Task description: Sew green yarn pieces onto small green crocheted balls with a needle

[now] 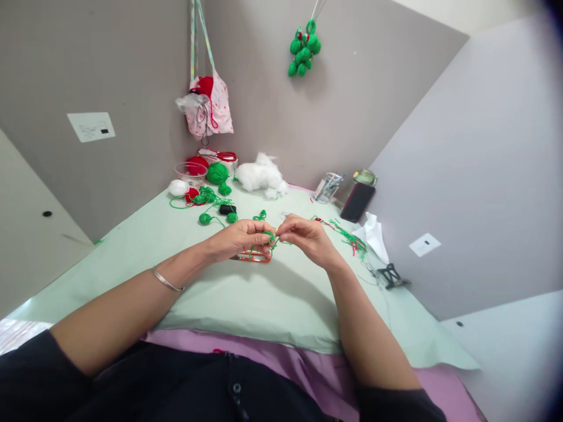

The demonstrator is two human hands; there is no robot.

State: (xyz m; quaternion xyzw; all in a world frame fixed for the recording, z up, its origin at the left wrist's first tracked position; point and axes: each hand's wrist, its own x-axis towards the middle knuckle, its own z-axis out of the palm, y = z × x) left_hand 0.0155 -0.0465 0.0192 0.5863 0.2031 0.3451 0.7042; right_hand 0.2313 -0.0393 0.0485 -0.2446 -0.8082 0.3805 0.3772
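Observation:
My left hand point(246, 237) is closed around a small piece of green crochet work point(270, 237), pinched between thumb and fingers, with loose green yarn hanging below it. Right beside it, the thumb and fingertips of my right hand point(305, 235) press together at the edge of the green piece. A small yellowish tip shows between the two hands, but what the right fingers grip is too small to name. Under my left hand lies an orange-framed tool point(255, 257), partly hidden. Just beyond the hands is a small green yarn piece point(260, 215).
Green yarn balls point(217, 173), a clear tub point(190, 174) and white stuffing point(262, 174) stand at the back. To the right are yarn scraps point(352, 239), a dark phone point(358, 202), a pen holder point(328, 187) and a black stand point(393, 276). A cloth bag point(222, 105) hangs above.

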